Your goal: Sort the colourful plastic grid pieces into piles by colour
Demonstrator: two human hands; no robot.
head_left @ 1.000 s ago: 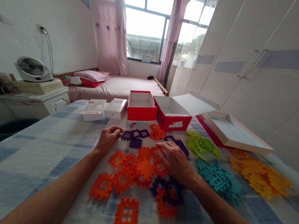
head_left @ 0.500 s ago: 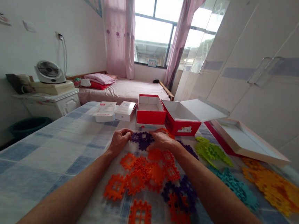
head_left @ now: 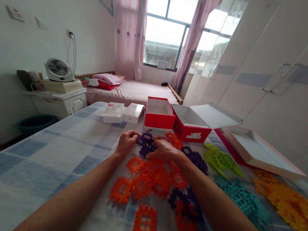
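Purple notched plastic building pieces lie between my two hands, beyond the orange pile. My left hand is closed, its thumb and fingers pinching the left edge of these purple pieces. From the other side, my right hand grips their right edge, thumb nearer me and fingers beyond. Nearer me spreads a pile of orange window-shaped pieces, with a single orange piece lying flat in front. More purple pieces lie beyond my right forearm, and others are partly hidden under it.
Green pieces, teal pieces and yellow-orange pieces lie in heaps to the right. Along the back stand two white boxes, an open red box, another red box with its lid raised, and a shallow tray-like box.
The purple pieces between my hands have shifted slightly and now sit more upright front to back. Both hands keep nearly the same places. The whole view has tilted and moved slightly.
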